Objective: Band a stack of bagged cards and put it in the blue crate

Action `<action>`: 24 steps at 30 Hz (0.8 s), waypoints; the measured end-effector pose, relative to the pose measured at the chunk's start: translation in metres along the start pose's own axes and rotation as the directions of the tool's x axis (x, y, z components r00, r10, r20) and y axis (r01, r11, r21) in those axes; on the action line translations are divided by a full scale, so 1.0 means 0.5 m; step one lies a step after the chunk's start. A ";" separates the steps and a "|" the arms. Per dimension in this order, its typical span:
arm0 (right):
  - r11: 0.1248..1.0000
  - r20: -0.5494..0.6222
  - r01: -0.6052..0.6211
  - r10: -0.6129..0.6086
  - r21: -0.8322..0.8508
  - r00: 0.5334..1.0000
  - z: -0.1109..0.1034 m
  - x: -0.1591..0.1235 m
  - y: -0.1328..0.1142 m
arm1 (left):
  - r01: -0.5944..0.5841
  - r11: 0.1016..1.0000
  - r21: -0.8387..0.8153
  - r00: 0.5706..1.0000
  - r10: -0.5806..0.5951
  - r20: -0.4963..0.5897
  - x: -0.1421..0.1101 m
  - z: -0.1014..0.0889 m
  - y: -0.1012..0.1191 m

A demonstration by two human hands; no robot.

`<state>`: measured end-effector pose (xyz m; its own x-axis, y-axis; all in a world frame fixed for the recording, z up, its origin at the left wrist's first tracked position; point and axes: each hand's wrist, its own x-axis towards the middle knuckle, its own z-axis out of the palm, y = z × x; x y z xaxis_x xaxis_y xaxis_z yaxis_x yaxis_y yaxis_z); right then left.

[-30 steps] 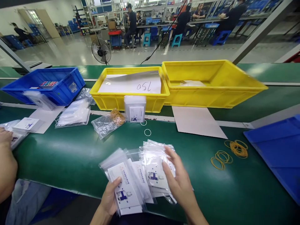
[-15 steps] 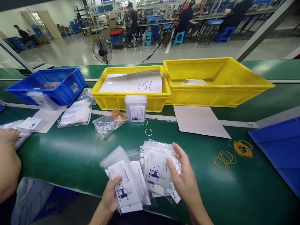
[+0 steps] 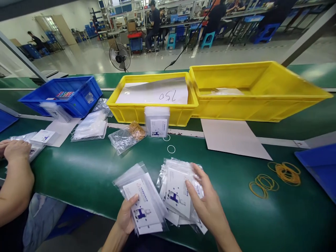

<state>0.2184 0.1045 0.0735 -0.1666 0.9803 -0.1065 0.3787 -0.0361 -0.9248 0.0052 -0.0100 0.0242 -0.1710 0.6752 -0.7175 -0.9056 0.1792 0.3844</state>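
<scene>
My left hand point(image 3: 126, 214) grips a small fanned stack of clear zip bags point(image 3: 144, 206), thumb on top. Each visible bag holds a white printed card with a blue picture. Beside it, on the green table, lies a looser pile of the same bagged cards point(image 3: 178, 191). My right hand point(image 3: 207, 203) is at that pile's right side, its thumb over the top bag and its fingers at the far right edge. The undersides of both stacks are hidden.
Yellow bins point(image 3: 152, 113) point(image 3: 252, 108) and a blue bin point(image 3: 76, 106) line the back. A bagged-card stack point(image 3: 158, 122) leans on the middle bin. Rubber bands point(image 3: 287, 174) lie right, white rings point(image 3: 171, 149) ahead. A co-worker's hand point(image 3: 18, 149) works at left.
The view has swung slightly left, so the bins appear further right. In my left hand the bags sit closer together. My right hand stays at the pile, whose lower cards have shifted a little.
</scene>
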 end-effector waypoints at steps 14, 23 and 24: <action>0.965 0.372 -0.157 0.069 0.212 0.926 0.030 -0.001 -0.027 | 0.048 0.999 -0.021 0.997 -0.047 0.066 0.008 -0.003 0.001; 0.998 0.462 -0.034 0.011 0.043 0.887 0.080 -0.011 -0.041 | 0.031 0.999 0.031 0.986 -0.036 0.165 0.019 -0.002 0.003; 0.997 0.523 -0.016 -0.029 0.082 0.852 0.086 -0.011 -0.042 | 0.032 0.999 0.044 0.984 -0.039 0.176 0.018 0.000 0.004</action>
<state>0.1721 0.0914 0.0779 -0.6288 0.7346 -0.2547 0.3057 -0.0676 -0.9497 0.0016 -0.0036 0.0184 -0.0644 0.7830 -0.6187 -0.8925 0.2321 0.3867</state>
